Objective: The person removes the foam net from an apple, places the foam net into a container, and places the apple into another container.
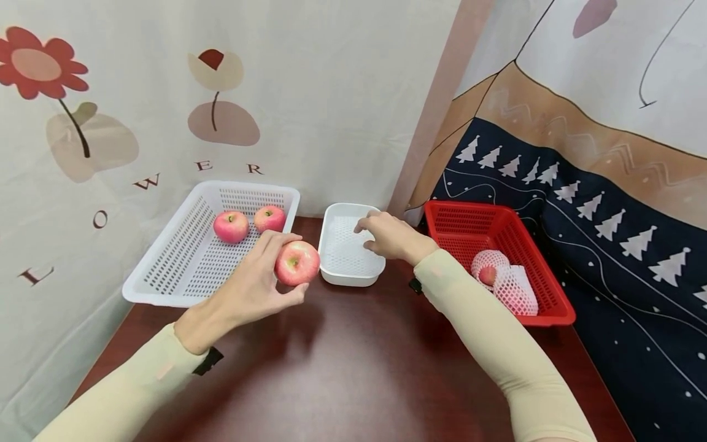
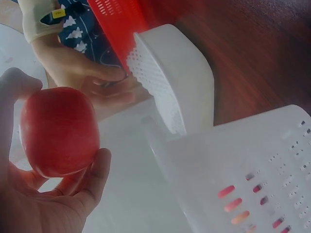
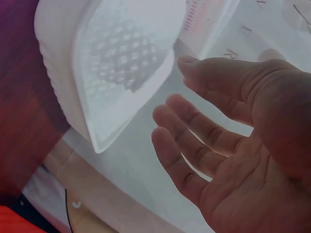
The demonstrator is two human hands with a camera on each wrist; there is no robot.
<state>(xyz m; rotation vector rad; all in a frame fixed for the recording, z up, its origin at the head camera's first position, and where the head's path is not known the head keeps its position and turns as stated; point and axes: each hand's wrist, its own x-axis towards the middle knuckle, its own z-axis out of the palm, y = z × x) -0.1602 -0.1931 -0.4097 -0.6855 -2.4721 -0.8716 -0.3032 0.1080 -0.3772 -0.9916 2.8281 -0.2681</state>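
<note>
My left hand [image 1: 251, 285] grips a red apple [image 1: 297, 263] between thumb and fingers, raised in front of the white basket's right edge. The left wrist view shows this apple [image 2: 60, 132] from its smooth side, held clear of every container. Over the small white container [image 1: 352, 279] hovers my right hand [image 1: 393, 236], its fingers loosely bent with nothing between them. In the right wrist view that hand [image 3: 218, 136] stays apart from the container's rim [image 3: 99, 148]. Two more apples, one left [image 1: 231, 227] and one right [image 1: 269, 219], lie in the white basket [image 1: 160, 293].
At the right stands a red basket [image 1: 544, 320] holding an apple in a foam net [image 1: 489, 267] and another netted piece [image 1: 516, 291]. The dark red-brown table [image 1: 353, 356] lies under everything. Printed curtains [image 1: 331, 92] hang directly behind the containers.
</note>
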